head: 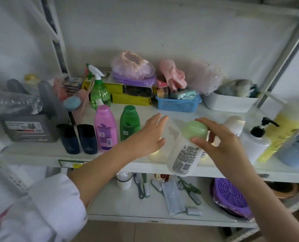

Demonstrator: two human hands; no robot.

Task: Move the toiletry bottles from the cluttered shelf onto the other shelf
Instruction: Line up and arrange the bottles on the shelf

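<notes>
At the upper shelf (40,155), right hand (220,142) gripped a white bottle with pale green cap (187,151) by the cap; left hand (149,135) was released, fingers straight, holding nothing.

Bottle hung tilted, base toward the camera over the shelf's front edge, barcode label showing; whether it touched the shelf couldn't be told. Left hand hovered just beside it, over the shelf. Standing left of the hands: green bottle (129,122), pink bottle (105,127), two dark blue bottles (78,138). Right: white pump bottle (257,142), another white bottle (235,124). Behind: green spray bottle (99,91), blue basket (178,103). Lower shelf (110,205) held brushes and a purple round mat (230,196).
</notes>
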